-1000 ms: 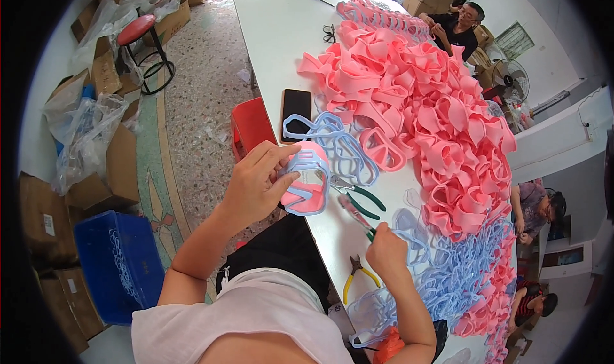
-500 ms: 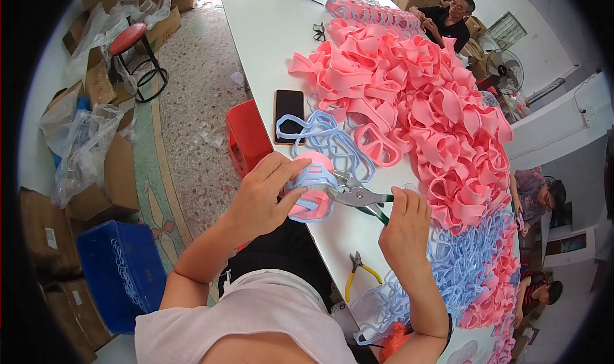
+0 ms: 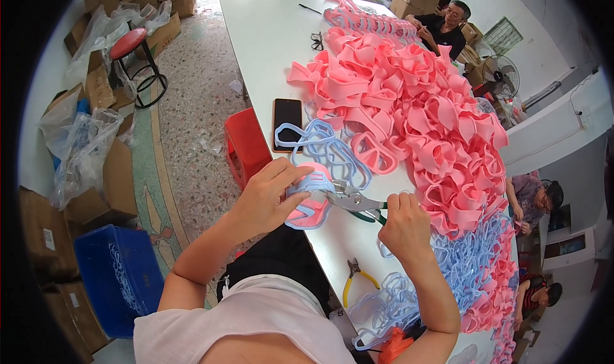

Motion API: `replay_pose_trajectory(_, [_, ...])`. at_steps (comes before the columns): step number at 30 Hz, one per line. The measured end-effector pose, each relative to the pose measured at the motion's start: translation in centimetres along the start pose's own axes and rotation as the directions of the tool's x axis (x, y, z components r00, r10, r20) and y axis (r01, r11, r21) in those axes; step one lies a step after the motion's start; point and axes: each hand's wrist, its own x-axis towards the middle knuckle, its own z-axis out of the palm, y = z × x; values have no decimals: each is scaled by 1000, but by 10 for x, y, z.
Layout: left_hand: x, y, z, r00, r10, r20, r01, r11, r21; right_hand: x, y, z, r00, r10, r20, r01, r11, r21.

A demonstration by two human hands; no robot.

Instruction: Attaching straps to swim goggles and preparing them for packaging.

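We see a long white worktop (image 3: 262, 50) reaching away over a speckled floor (image 3: 198, 95) edged by a curving green band (image 3: 146, 146). On our left, a black-legged stool (image 3: 128, 43) with a red seat stands near cardboard boxes (image 3: 118, 188) by a pale wall (image 3: 50, 76). Bright light falls at the far end; to our right we find a fan (image 3: 499, 75) and a barred window (image 3: 504, 35).

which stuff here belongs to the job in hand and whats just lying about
Likely part of the job:
- pink-and-blue piece in the left hand
- pliers in the right hand
- pink heap
- blue heap

Seemingly just lying about:
- phone
- eyeglasses
- red-topped stool
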Motion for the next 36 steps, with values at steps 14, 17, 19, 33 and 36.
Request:
replay_pose_trajectory(14, [-9,-6,10,980,-143,-138,118,977,-176,-2,14,-18,996,66,64,-70,995,66])
replay_pose_trajectory(17, [-5,-3,6,997,-34,-73,28,997,-72,9,11,-40,1000,28,-6,-28,998,54])
replay_pose_trajectory(19, [-1,-1,6,989,143,20,-144,988,58,19,10,-51,1000,-2,19,2,1000,-15])
replay_pose_trajectory(33, [5,5,18,951,286,117,-302,938,168,63,2,-92,904,-329,274,426,751,-505])
replay_pose_trajectory(36, [6,7,18,965,240,103,-253,957,141,60,2,-92,896,-377,233,442,723,-531])
